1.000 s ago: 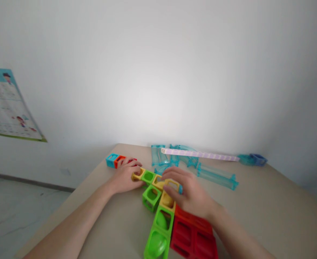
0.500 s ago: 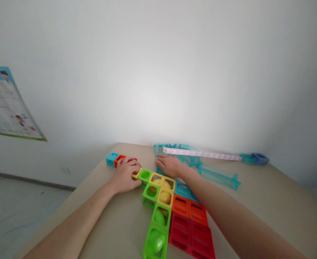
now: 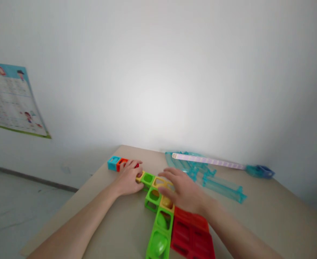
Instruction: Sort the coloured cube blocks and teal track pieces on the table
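My left hand (image 3: 128,179) is wrapped around part of a row of hollow plastic cube blocks, where red and yellow ones show beside its fingers. Past it at the far left end are a blue block (image 3: 112,164) and an orange block (image 3: 121,164). Green blocks (image 3: 148,178) and yellow blocks (image 3: 167,203) continue the row to the right, some with rounded inserts. My right hand (image 3: 184,189), slightly blurred, is over the yellow blocks with its fingers apart and nothing in them. Red blocks (image 3: 192,237) and a green column (image 3: 158,244) extend toward me; my right hand covers part of the assembly.
Translucent teal track pieces (image 3: 224,189) lie behind on the table (image 3: 271,212). A striped lilac bar (image 3: 209,160) rests along the wall, by a dark blue piece (image 3: 266,172) at its right end. A poster (image 3: 9,100) hangs at left.
My right hand has drawn back from the teal track pieces to above the yellow blocks. My left hand stays on the row. The view has shifted slightly.
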The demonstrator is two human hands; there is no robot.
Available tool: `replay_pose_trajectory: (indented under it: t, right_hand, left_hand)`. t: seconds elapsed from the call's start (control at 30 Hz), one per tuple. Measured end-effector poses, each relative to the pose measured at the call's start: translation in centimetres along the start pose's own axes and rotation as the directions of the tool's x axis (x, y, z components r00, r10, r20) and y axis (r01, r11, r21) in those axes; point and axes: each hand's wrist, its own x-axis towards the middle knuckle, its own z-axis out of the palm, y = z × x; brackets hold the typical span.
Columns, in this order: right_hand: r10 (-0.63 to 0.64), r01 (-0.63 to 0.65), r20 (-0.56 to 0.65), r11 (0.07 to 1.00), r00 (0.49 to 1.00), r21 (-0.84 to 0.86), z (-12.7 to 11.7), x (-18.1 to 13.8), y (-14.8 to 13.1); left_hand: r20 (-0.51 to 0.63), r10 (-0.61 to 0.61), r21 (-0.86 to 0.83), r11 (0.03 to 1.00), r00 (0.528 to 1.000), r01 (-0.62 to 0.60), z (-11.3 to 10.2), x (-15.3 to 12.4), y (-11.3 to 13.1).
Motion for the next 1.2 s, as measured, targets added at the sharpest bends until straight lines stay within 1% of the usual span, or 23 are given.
replay_pose_trajectory:
  t: [0.07, 0.13, 0.27, 0.4, 0.53, 0.73, 0.9, 0.97, 1.07, 1.13, 1.2]
  right_hand:
    - [-0.017, 0.016, 0.006, 0.998, 1.0, 0.058, 0.7, -1.3, -1.9]
    - [0.011, -0.011, -0.001, 0.997, 1.0, 0.082, 1.7, -2.1, -2.5]
    - [0.057, -0.056, -0.013, 0.996, 0.998, 0.074, 2.8, -2.5, -1.6]
    - [0.049, -0.048, -0.017, 0.997, 0.999, 0.066, 2.8, -2.5, -1.1]
    - [0.044, -0.042, -0.019, 0.997, 0.999, 0.059, 2.8, -2.6, -1.2]
    - [0.039, -0.038, -0.029, 0.998, 0.999, 0.055, 2.9, -2.8, -1.0]
    - [0.038, -0.033, -0.058, 0.996, 0.998, 0.081, 2.9, -2.8, -0.9]
    - [0.048, -0.041, -0.07, 0.994, 0.996, 0.104, 3.0, -2.7, -0.9]
    - [0.067, -0.056, -0.079, 0.99, 0.995, 0.127, 3.2, -2.6, -0.9]
    - [0.068, -0.057, -0.082, 0.99, 0.994, 0.126, 3.3, -2.6, -0.9]
    - [0.065, -0.055, -0.083, 0.991, 0.994, 0.119, 3.2, -2.6, -0.9]
  left_hand:
    - [-0.001, -0.005, -0.008, 1.0, 1.0, 0.005, -0.1, -0.1, -0.3]
    - [-0.012, -0.027, -0.019, 0.999, 1.0, 0.026, -0.2, -0.1, -0.8]
    - [0.012, -0.056, 0.008, 0.998, 0.998, 0.056, -0.4, 0.2, -1.7]
    - [0.017, -0.065, 0.058, 0.996, 0.998, 0.064, -0.5, 0.4, -2.2]
    - [0.044, -0.068, 0.047, 0.997, 0.997, 0.066, -0.4, 0.5, -2.3]
    - [0.079, 0.005, -0.028, 1.0, 0.997, -0.003, -0.6, 0.4, -2.2]
    - [0.05, 0.045, 0.032, 0.998, 0.998, -0.047, -0.9, -0.1, -0.4]
    - [0.067, 0.113, 0.024, 0.993, 0.991, -0.115, -0.8, -0.3, 0.4]
    - [0.12, 0.243, -0.054, 0.97, 0.963, -0.238, -0.7, -0.3, 1.0]
    - [0.133, 0.291, -0.105, 0.955, 0.948, -0.278, -0.6, -0.2, 1.1]
    - [0.126, 0.305, -0.136, 0.948, 0.944, -0.288, -0.4, -0.1, 1.1]
